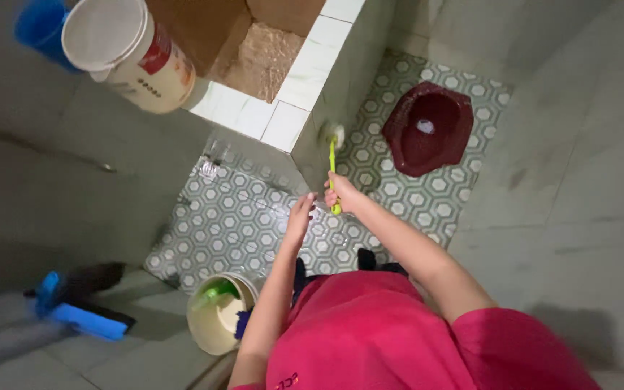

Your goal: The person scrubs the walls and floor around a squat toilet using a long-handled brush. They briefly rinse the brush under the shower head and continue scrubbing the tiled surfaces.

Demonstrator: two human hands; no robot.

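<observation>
Fingers: right hand (342, 193) clamped on brush (334, 173); left hand (300, 217) loosely spread, empty.
Tiled tank (305, 79): 12 o'clock; brush head touches its corner.
Floor (240, 217): wet-looking; scrubbing seemingly midway.
Squat toilet (427, 130): 1 o'clock, untouched.
Bucket (214, 332): 7 o'clock.

My brush (334, 177) has a glossy yellow-green plastic handle. The basin wall (305, 94) wears smooth, shiny white tile; the patterned floor tiles (240, 217) look wet and glazed. The squat pan (427, 130) is glossy maroon ceramic. My shirt (384, 339) is matt cloth.
</observation>
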